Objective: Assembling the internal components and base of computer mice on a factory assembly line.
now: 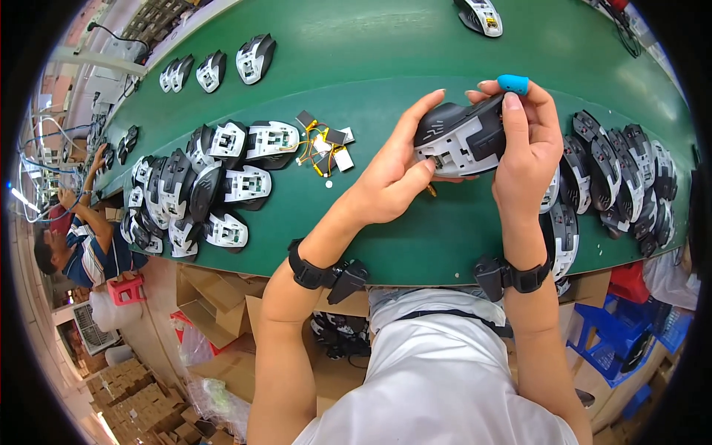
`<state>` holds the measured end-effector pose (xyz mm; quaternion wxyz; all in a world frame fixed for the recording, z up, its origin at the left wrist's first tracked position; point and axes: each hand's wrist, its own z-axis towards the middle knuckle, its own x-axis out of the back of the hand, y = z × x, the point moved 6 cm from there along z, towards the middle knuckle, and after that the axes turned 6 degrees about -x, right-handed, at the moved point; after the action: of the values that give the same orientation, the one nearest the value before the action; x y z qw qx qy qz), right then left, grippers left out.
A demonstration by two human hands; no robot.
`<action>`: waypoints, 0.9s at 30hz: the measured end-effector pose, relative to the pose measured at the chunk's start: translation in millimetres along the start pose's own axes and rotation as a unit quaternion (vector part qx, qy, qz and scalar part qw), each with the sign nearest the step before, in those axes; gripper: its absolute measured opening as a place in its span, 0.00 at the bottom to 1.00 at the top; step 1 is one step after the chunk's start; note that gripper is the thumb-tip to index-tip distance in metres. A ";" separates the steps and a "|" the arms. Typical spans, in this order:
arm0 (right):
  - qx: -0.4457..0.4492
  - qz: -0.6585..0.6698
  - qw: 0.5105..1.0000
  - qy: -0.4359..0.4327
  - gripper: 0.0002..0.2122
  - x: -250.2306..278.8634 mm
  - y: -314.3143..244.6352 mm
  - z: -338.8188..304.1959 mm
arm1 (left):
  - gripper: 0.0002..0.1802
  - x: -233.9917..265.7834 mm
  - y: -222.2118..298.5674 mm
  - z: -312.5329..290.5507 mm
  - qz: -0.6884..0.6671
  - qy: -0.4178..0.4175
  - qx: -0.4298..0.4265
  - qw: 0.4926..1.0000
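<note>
A long green table (356,63) curves across the view. On its left lies a heap of black-and-white computer mice (176,178), some overlapping; beyond it is a short row of mice (211,72), and another single mouse (482,18) lies at the far edge. Between the left heap and the person's hands is a small tangle of flat packs with yellow wires (324,144), with a white disc (328,184) just beside it. A second heap of mice (623,174) is on the right, partly hidden by the right hand and forearm. Cardboard boxes (215,300) stand below the table; a co-worker (87,252) sits at far left.

The held mouse (461,147) is above the table, between the two heaps. Its long axis runs roughly left to right, right end higher, and its white face, with open slots, is turned toward the wearer. Which end is the front, I cannot tell. The left hand (391,178) is clamped on the left end, thumb by a slot; the right hand (530,152), one finger in a blue cover (513,84), grips the right end and hides part of it.
</note>
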<state>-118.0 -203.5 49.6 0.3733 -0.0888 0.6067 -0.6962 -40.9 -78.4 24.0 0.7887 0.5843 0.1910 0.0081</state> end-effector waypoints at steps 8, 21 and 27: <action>0.040 -0.030 0.999 0.002 0.06 0.5 -2.9 -0.4 | 0.38 -1.6 -0.7 4.4 0.042 0.009 -0.032 0.999; 0.086 -0.097 0.991 -0.015 0.06 -10.3 -4.4 -11.4 | 0.37 13.2 -8.2 -1.2 0.077 0.075 0.004 0.994; 0.098 -0.108 0.989 -0.010 0.06 -9.3 -1.5 -9.0 | 0.37 17.4 -9.1 0.6 0.115 0.069 -0.012 0.991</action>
<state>-117.2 -190.7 51.8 0.3091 -0.1235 0.5187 -0.7875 -26.5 -77.7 10.6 0.7744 0.5909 0.1768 0.1411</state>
